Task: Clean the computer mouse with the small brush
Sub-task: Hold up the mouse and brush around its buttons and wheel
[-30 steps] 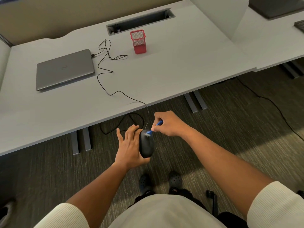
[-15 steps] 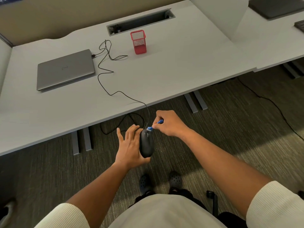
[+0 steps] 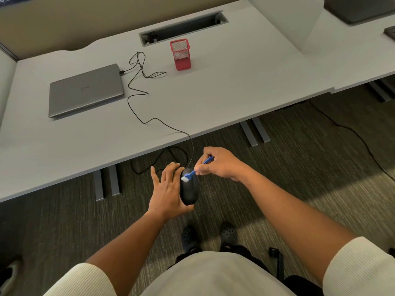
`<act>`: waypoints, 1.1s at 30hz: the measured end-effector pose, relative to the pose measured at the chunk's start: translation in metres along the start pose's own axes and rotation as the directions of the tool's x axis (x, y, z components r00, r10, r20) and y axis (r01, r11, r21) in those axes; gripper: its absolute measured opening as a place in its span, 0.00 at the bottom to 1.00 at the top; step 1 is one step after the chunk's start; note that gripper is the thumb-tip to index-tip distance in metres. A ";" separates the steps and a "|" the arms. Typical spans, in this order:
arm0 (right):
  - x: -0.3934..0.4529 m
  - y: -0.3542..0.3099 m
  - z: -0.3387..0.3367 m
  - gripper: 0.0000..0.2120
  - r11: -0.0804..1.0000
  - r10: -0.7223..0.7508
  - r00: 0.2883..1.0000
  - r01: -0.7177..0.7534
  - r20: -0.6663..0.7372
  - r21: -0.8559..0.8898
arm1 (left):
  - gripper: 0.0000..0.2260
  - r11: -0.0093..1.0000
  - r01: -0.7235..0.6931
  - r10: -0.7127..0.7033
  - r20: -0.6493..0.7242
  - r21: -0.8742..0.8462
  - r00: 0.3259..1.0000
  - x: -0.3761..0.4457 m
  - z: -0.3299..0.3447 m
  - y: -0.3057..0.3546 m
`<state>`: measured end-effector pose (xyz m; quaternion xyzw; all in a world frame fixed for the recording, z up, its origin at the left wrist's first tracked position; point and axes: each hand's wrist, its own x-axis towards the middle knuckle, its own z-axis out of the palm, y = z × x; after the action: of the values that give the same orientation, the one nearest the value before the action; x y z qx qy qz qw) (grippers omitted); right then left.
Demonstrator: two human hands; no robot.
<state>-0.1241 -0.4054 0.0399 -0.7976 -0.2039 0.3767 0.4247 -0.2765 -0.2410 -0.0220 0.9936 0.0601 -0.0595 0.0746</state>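
Below the front edge of the table (image 3: 192, 99), in the air over the carpet (image 3: 299, 167), the person holds the black computer mouse (image 3: 189, 192) with the left hand (image 3: 168, 192). The mouse lies along the palm side of this hand, with the fingers stretched up beside it and the thumb under its near end. The right hand (image 3: 220, 164) is closed around the small brush (image 3: 195, 170), pinching its blue handle between the thumb and the curled fingers. The white bristles touch the far, upper part of the mouse. Under the hands, two dark shoes (image 3: 210, 236) stand on the carpet.

From the far end of the mouse a thin black cable (image 3: 136, 97) goes up over the table edge, runs across the table in curves, and reaches the closed grey laptop (image 3: 85, 90) on the left part of the table. To the right of the cable loops, further back, a red mesh pen holder (image 3: 180, 54) stands upright. Behind it there is a long cable slot (image 3: 183, 27) in the table.
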 end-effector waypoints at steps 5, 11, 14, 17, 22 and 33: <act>0.003 0.003 0.005 0.12 0.990 0.113 0.960 -0.129 -0.255 -0.048 | 0.51 1.000 -0.003 0.003 -0.023 -0.008 1.000 0.000 0.000 -0.001; -0.001 0.001 0.007 0.10 0.775 0.259 0.966 -0.222 0.023 0.592 | 0.52 1.000 0.013 -0.013 -0.011 -0.013 1.000 0.002 0.000 -0.001; 0.001 0.002 0.010 0.10 0.897 0.282 0.953 -0.221 -0.111 0.384 | 0.52 1.000 0.013 -0.013 -0.014 -0.010 1.000 0.002 0.000 -0.002; 0.005 0.008 0.015 0.10 0.966 0.195 0.891 -0.247 -0.410 -0.077 | 0.52 1.000 0.016 -0.016 -0.022 -0.006 1.000 0.002 -0.001 -0.002; 0.005 0.000 0.018 0.12 0.945 0.222 0.967 -0.182 -0.124 0.272 | 0.52 1.000 0.024 -0.025 -0.022 -0.007 0.999 0.004 0.000 -0.002; 0.012 0.007 0.018 0.09 0.968 0.229 0.953 -0.201 -0.199 0.151 | 0.51 0.999 0.034 -0.034 -0.025 -0.019 0.999 0.003 0.000 -0.002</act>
<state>-0.1308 -0.3922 0.0222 -0.8219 -0.0439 0.3447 0.4514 -0.2740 -0.2390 -0.0228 0.9924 0.0786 -0.0475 0.0819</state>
